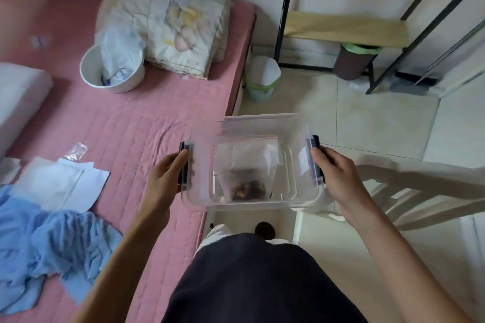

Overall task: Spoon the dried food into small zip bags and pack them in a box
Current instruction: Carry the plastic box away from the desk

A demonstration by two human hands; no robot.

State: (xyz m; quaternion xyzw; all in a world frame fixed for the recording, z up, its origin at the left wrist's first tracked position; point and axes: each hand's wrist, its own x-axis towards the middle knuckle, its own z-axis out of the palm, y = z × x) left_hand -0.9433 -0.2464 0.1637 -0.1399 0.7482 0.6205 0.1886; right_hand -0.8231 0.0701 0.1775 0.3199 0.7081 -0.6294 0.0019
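Both hands (168,178) gripping box (249,204) beside bed (131,126)

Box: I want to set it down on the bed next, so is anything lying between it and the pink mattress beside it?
Nothing visible does. The box, held by the left hand and right hand, hangs over the bed edge, and the stretch beside it is bare; the papers lie further left.

Zip bag (246,165) inside box (199,191); bed (131,126) left of box, bowl (89,71) on bed.
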